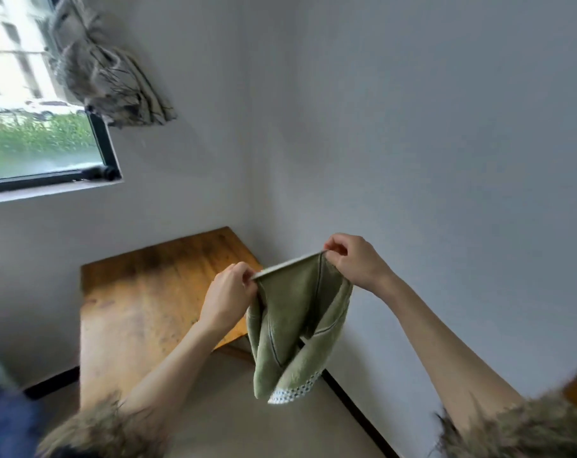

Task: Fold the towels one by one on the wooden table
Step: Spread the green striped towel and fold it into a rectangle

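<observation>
Olive-green terry towel with white lace hem [297,328] was held aloft, right of the bare orange-brown wooden desk [141,292] | top edge was pinched taut by left hand [229,294] and right hand [353,259] | advised: corners kept level, hem lowered flat onto the desk first.

I can read no text, label, brand, number or sign anywhere in my view.
</observation>
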Motion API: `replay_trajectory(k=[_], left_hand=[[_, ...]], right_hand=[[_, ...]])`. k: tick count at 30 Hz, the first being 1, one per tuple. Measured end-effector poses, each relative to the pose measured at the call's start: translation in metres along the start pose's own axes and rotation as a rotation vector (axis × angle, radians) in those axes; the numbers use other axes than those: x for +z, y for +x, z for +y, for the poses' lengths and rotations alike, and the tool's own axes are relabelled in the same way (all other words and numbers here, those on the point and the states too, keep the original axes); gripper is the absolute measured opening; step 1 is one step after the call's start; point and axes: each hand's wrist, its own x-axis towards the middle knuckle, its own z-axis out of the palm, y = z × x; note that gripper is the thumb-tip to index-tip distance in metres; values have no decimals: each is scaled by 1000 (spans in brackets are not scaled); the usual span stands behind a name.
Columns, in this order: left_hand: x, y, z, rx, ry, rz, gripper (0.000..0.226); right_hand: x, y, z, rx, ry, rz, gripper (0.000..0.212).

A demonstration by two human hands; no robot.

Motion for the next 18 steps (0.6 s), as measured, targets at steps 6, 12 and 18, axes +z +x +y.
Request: replay_trajectory(k=[6, 12, 18], left_hand=[[-54, 31, -90, -162, 75, 139, 11], [-96, 59, -173, -350, 68, 142, 5], [-114, 83, -246, -484, 86, 126, 5]], right_hand=[[67, 65, -38, -119, -25, 38, 10], [123, 145, -56, -185, -74, 65, 9], [170, 219, -41, -179, -154, -6, 12]])
